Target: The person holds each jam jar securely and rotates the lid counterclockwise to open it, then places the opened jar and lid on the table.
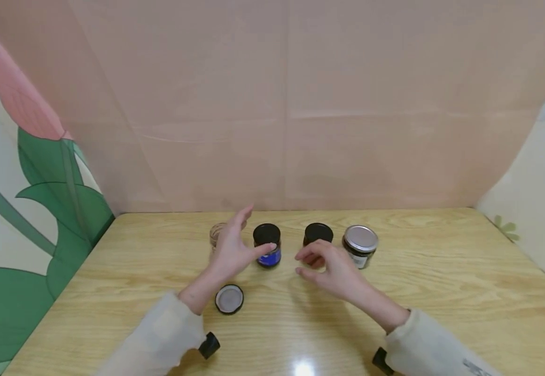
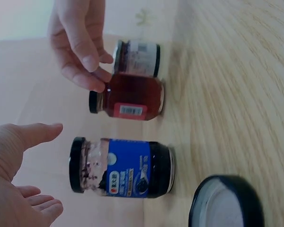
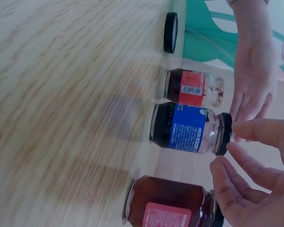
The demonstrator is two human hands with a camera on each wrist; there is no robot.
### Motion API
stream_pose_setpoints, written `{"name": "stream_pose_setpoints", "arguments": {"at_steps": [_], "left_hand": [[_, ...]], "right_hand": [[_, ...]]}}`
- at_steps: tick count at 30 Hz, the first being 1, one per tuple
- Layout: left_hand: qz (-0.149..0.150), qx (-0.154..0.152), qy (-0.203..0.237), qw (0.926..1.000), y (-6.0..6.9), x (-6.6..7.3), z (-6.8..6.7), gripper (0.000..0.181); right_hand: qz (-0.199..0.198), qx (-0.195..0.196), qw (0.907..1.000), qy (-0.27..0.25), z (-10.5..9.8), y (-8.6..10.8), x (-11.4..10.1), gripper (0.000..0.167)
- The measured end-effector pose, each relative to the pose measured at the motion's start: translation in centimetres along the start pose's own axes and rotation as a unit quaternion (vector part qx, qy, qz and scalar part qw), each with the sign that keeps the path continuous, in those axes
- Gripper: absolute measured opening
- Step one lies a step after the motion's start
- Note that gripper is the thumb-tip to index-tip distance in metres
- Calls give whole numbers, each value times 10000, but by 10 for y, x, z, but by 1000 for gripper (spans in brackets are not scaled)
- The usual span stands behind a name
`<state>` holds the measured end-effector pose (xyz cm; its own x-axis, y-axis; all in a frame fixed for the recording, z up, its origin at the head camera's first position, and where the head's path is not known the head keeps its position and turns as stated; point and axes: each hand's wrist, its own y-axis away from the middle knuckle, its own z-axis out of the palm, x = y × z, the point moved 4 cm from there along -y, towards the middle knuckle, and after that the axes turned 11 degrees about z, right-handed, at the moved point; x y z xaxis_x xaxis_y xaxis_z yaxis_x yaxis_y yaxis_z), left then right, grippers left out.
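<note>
A jar with a blue label and black lid [image 1: 268, 251] stands upright on the table. My left hand [image 1: 232, 253] is spread beside it, thumb apart from the fingers, holding nothing. In the left wrist view a gap shows between that hand [image 2: 23, 175] and the blue-labelled jar [image 2: 128, 168]. My right hand [image 1: 335, 269] hovers in front of a black-lidded jar [image 1: 318, 233], fingers bent loosely and empty. That jar holds dark red contents in the left wrist view [image 2: 132, 94]. Partly behind my left hand stands a lidless jar [image 1: 216, 233], red-labelled in the right wrist view [image 3: 192, 89].
A loose lid [image 1: 229, 299] lies upside down on the table, nearer than the jars. At the right end of the row stands a jar with a silver lid [image 1: 360, 239]. Behind the table [image 1: 160, 250] hangs a pinkish cloth [image 1: 282, 115].
</note>
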<state>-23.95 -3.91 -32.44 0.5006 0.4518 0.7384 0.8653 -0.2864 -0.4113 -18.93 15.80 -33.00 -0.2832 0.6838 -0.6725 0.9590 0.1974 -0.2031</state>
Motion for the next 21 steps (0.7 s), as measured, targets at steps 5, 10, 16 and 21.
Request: {"name": "stream_pose_setpoints", "arguments": {"at_steps": [5, 10, 16, 21], "left_hand": [[84, -98, 73, 9999, -1, 0, 9, 90], [139, -111, 55, 9998, -1, -4, 14, 88], [233, -75, 2, 9997, -1, -8, 19, 85], [177, -65, -106, 9998, 1, -17, 27, 84]], "right_hand": [[-11, 25, 10000, 1, -4, 2, 3, 13], [10, 34, 10000, 52, -6, 4, 3, 14], [8, 80, 9999, 93, -6, 5, 5, 14], [115, 43, 9999, 88, -7, 6, 6, 13]]}}
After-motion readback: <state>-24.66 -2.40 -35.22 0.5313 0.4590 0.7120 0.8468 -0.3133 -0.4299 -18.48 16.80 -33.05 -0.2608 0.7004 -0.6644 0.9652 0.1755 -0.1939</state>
